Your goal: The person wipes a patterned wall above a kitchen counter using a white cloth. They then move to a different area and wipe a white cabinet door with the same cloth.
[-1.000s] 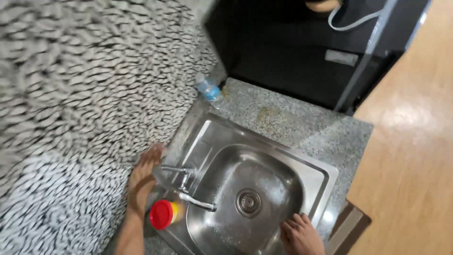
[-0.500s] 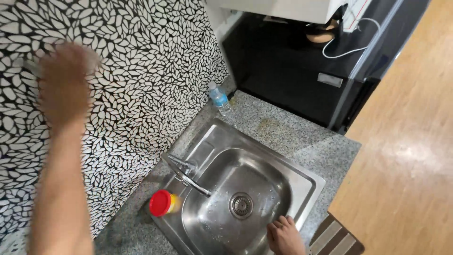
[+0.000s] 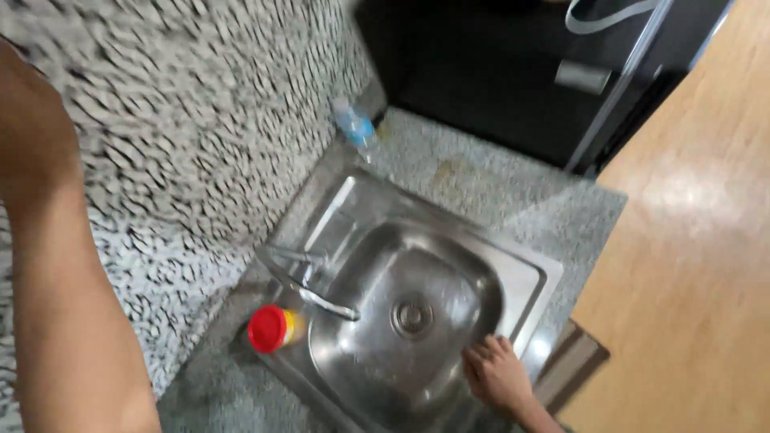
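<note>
1. Right hand (image 3: 496, 373) is resting on the near rim of the steel sink (image 3: 525, 277), fingers spread flat, gripping nothing.
2. Left forearm is rising at frame left; its hand is out of view.
3. Sink is sitting fixed in the grey desk (image 3: 481, 172): judged rigid, heavy, slippery; rim is the only hold.
4. Count: one sink, one faucet (image 3: 309, 281), one red-capped container (image 3: 271, 329), one clear bottle (image 3: 354, 124).

Red-lidded yellow jar (image 3: 273, 329) by tap (image 3: 309, 282); blue-label bottle (image 3: 356, 127) at leaf-pattern wall (image 3: 184, 120); wood floor (image 3: 690, 256).
</note>
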